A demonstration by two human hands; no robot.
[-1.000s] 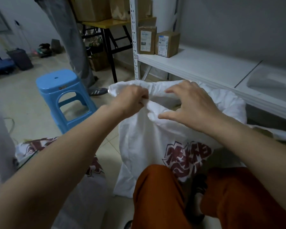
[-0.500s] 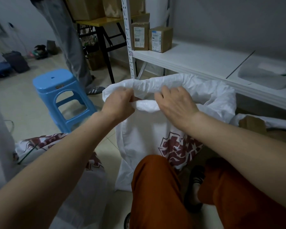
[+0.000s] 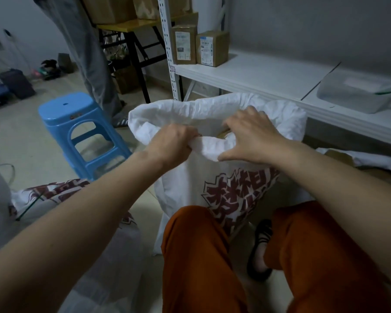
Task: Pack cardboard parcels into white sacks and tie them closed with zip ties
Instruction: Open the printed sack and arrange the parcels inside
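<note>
Room dimly lit; grey wall (image 3: 303,26) at far right, pale tiled floor (image 3: 20,141). White metal shelf unit (image 3: 257,75) stands right. Blue plastic stool (image 3: 77,123) stands left; black-legged table (image 3: 131,30) far behind.

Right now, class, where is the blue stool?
The blue stool stands on the floor at left, just left of the white sack.

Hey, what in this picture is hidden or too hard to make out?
- Sack contents, head view: the rolled rim and both hands cover all but a brown sliver.
- Left hand fingertips: tucked in the rim.
- Parcel labels on the shelf: too small.
- Standing person: cut off at the top edge.
</note>
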